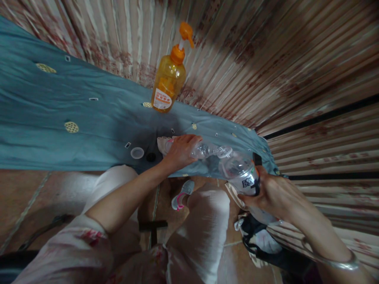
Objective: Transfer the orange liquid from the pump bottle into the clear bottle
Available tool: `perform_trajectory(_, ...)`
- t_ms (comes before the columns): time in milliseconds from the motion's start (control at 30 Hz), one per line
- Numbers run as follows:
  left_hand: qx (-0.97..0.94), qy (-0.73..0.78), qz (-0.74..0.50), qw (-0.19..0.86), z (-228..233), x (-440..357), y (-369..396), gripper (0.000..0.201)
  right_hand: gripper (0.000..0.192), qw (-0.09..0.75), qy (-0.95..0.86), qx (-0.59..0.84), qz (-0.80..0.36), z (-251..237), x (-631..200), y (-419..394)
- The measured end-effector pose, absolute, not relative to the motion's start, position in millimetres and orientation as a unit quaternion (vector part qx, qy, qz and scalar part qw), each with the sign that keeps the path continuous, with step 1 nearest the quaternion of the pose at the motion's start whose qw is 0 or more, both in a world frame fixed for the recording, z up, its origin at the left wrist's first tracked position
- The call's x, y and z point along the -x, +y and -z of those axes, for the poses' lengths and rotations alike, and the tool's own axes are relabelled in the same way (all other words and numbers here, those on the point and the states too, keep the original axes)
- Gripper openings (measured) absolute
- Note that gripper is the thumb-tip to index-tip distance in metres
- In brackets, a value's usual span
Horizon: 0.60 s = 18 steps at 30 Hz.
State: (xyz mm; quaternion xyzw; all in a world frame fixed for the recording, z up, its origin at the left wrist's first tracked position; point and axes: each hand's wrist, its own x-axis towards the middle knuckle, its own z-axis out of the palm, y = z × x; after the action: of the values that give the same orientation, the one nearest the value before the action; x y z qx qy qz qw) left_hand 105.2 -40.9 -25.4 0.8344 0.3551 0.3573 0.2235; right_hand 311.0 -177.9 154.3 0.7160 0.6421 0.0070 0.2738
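My left hand is wrapped round a clear plastic bottle lying nearly on its side, mouth to the right. Under that hand, a whitish part with pink marks shows at the left. My right hand grips a larger clear plastic bottle, tilted with its neck to the upper left. Its label is white with dark print. The two bottle mouths meet or nearly meet; I cannot tell whether they touch. A black piece sticks up beside my right fingers. Any liquid inside is hard to make out.
A yellow pump bottle with an orange pump stands at the back of the blue cloth-covered surface. A white round lid and a small black cap lie near the front edge. Pleated curtains rise behind; bags are below right.
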Motion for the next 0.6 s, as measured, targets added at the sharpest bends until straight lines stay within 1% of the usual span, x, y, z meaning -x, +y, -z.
perform_trajectory(133, -0.835, 0.356, -0.356, 0.223, 24.5, -105.1, -41.2, 0.058, 0.051, 0.269, 0.643, -0.717, 0.004, -156.2, -309.7, -177.6)
perform_trajectory(300, -0.834, 0.356, -0.357, 0.224, 27.1, -106.4, -40.2, 0.058, 0.052, 0.284, 0.624, -0.729, 0.007, -158.2, -306.4, -176.4)
perform_trajectory(600, -0.834, 0.350, -0.359, 0.229, 28.2, -104.8, -39.8, 0.062, 0.053, 0.294, 0.616, -0.731, 0.015, -159.2, -302.9, -174.6)
